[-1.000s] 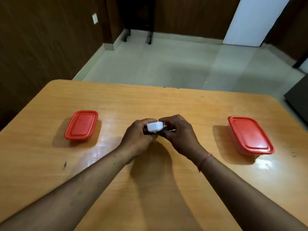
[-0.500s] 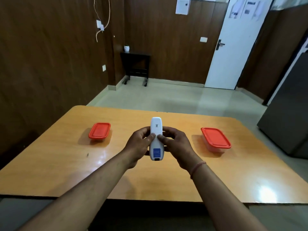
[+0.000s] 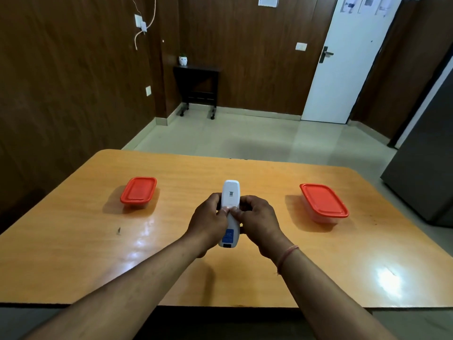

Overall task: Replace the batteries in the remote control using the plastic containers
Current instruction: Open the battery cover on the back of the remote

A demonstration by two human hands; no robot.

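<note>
A white remote control (image 3: 230, 195) is held back side up over the middle of the orange table (image 3: 73, 253), with a blue label near its close end. My left hand (image 3: 208, 223) grips its left side and my right hand (image 3: 257, 220) its right side. Both thumbs press together on the back cover at mid-length. A plastic container with a red lid (image 3: 138, 193) stands on the table to the left. A second plastic container with a red lid (image 3: 323, 202) stands to the right. Both lids are on, so the contents are hidden.
The table's near edge runs just below my forearms. Beyond the far edge lies tiled floor, with a small dark side table (image 3: 197, 88) against the wood wall and a white door (image 3: 348, 60) at the back right. A grey cabinet (image 3: 426, 168) stands at the right.
The remote has gone from end-on between my fingers to lengthwise with its back up. My thumbs have come together on its cover. The camera has tilted up and back.
</note>
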